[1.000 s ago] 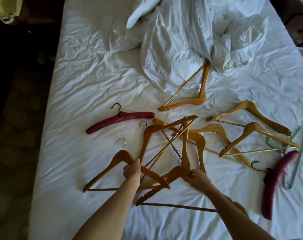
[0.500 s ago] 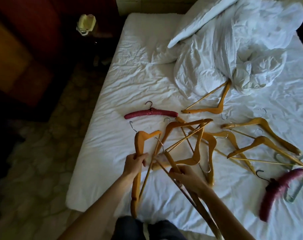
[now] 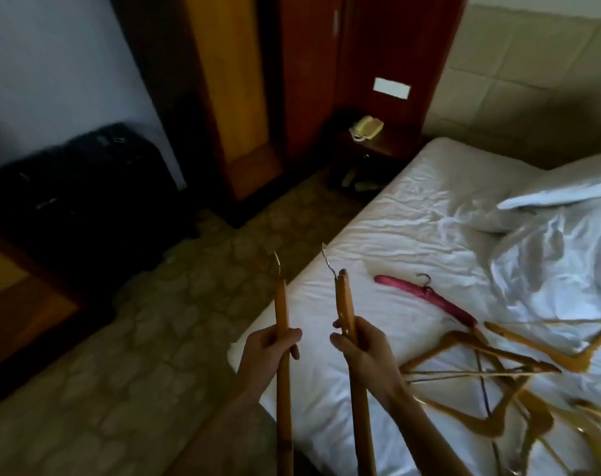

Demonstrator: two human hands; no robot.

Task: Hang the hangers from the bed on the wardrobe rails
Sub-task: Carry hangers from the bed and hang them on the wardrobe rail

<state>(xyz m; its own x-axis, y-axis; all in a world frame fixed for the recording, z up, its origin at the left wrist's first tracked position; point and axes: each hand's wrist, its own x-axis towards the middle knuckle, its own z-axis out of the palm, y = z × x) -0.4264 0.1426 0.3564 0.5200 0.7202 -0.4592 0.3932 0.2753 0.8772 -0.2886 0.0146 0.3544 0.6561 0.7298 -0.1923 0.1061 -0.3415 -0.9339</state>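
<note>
My left hand (image 3: 269, 348) grips a wooden hanger (image 3: 281, 310) held upright and edge-on, its metal hook at the top. My right hand (image 3: 359, 348) grips a second wooden hanger (image 3: 345, 300) the same way, hook up. Both are lifted over the bed's left edge. On the white bed (image 3: 412, 242) lie a red padded hanger (image 3: 426, 298) and a tangle of several wooden hangers (image 3: 498, 376) at the lower right. The wooden wardrobe (image 3: 237, 97) stands ahead to the left, across the floor; no rail is in sight.
A dark suitcase (image 3: 82, 187) sits by the wall at left. A bedside table with a phone (image 3: 366, 128) stands beside the bed's head. A crumpled duvet and pillow (image 3: 560, 228) fill the bed's right side. Patterned floor (image 3: 175, 304) runs between bed and wardrobe.
Both hands lifted their wooden hangers off the bed and turned them upright. The view swung left, from the bed toward the wardrobe and floor.
</note>
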